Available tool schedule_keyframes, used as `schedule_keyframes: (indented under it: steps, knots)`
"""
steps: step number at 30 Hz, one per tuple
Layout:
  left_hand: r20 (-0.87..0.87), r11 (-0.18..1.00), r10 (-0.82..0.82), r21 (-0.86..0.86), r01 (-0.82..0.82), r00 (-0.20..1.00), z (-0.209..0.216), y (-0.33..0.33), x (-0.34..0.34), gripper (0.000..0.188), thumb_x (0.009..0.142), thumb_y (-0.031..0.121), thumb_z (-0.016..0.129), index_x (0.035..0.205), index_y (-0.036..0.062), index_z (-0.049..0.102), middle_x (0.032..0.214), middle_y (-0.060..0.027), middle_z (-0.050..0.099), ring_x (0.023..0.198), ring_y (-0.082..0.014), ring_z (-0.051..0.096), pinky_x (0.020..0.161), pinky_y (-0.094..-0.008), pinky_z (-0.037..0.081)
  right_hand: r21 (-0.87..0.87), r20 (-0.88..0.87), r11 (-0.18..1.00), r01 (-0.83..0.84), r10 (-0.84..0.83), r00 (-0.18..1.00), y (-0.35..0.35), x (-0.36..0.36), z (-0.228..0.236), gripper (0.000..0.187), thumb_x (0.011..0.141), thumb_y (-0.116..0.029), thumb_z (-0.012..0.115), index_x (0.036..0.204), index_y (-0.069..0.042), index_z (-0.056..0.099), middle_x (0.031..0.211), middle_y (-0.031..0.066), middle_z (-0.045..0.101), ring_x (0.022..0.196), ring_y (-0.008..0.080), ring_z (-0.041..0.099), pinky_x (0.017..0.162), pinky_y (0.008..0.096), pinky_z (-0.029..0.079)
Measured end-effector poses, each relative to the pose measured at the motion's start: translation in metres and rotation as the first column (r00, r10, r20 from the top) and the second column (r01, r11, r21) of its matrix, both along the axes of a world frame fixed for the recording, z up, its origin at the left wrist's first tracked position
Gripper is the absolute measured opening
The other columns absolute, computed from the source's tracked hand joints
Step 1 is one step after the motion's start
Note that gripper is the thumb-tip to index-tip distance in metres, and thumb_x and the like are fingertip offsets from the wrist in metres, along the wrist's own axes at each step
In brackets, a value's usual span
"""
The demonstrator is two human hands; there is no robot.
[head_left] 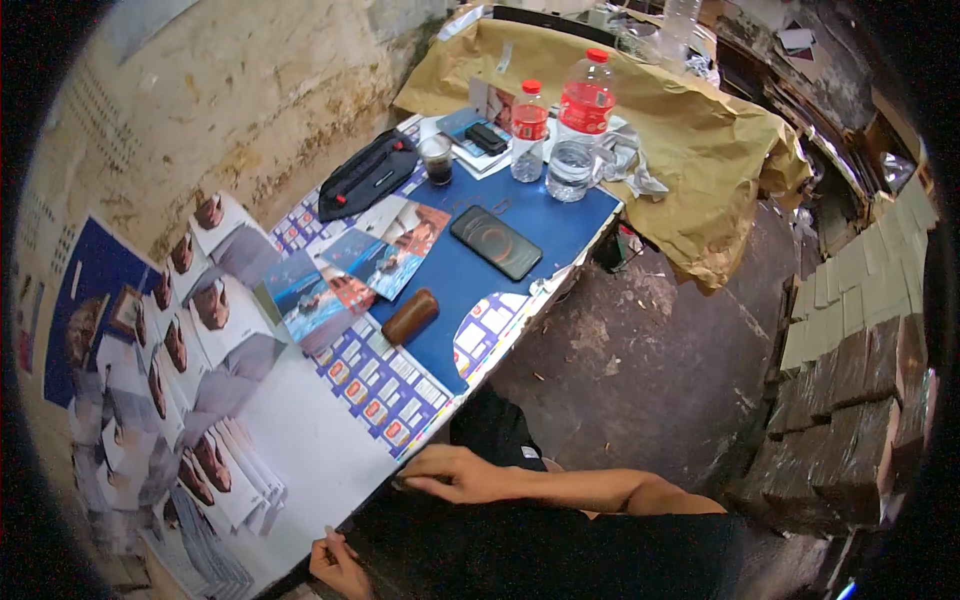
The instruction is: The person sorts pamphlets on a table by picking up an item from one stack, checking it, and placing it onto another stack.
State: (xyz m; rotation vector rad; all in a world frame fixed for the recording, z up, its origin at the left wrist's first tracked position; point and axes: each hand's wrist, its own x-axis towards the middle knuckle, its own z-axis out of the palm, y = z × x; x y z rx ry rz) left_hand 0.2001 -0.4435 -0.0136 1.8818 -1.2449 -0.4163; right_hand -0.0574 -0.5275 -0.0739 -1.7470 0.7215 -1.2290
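Note:
My right hand [455, 474] is at the near edge of the table, with its fingers curled together; a small greyish spot shows at the fingertips, too small to name. Lower down, my left hand [338, 568] is beside the same edge, thumb and fingers drawn together, next to the corner of a large white sheet [320, 425]. Whether it grips the sheet is unclear. On the left end of the table lie several stacks of printed sheets [235, 480] with shoe-like brown pictures, overlapping one another.
On the blue tabletop are a phone [497, 242], a brown case [411, 316], glossy prints [385, 255], a black pouch [368, 176], a glass of dark drink [437, 160] and water bottles [529, 130]. Brown paper [700, 150] covers a surface behind. Wrapped stacks [840, 430] stand right.

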Motion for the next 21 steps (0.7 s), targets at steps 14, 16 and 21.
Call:
schedule_keyframes:
  steps: [14,16,21]
  knots:
    - [-0.148,0.96,-0.272,0.023,0.278,0.951,0.032,-0.138,-0.065,0.016,0.094,0.004,0.068,0.081,-0.0061,0.067,0.076,-0.0086,0.067,0.071,-0.0155,0.06,0.071,-0.0302,0.052,-0.038,-0.174,0.77,0.637,-0.632,0.755,-0.078,-0.199,0.02,0.013,0.091,-0.008,0.071,0.101,0.0,0.072,0.095,0.0144,0.072,0.087,0.0276,0.069,0.078,0.0366,0.054]
    - [-0.179,0.965,-0.26,-0.008,0.262,0.949,0.041,-0.168,-0.07,0.028,0.097,0.012,0.066,0.075,-0.0049,0.064,0.072,-0.0088,0.065,0.068,-0.0163,0.059,0.067,-0.031,0.05,-0.028,-0.312,0.678,0.734,-0.704,0.638,-0.08,-0.226,0.021,0.011,0.091,-0.008,0.071,0.099,-0.001,0.073,0.093,0.0148,0.072,0.082,0.0262,0.07,0.074,0.036,0.054]
    - [-0.366,0.99,-0.118,0.03,0.139,0.923,0.102,-0.233,-0.089,0.05,0.103,0.034,0.058,0.07,-0.0022,0.061,0.063,-0.0094,0.06,0.062,-0.0179,0.053,0.065,-0.0339,0.045,0.184,-0.469,0.494,0.85,-0.716,0.518,-0.051,-0.273,0.007,0.012,0.096,-0.007,0.066,0.103,-0.002,0.074,0.108,0.0178,0.075,0.102,0.0241,0.073,0.085,0.0279,0.055]
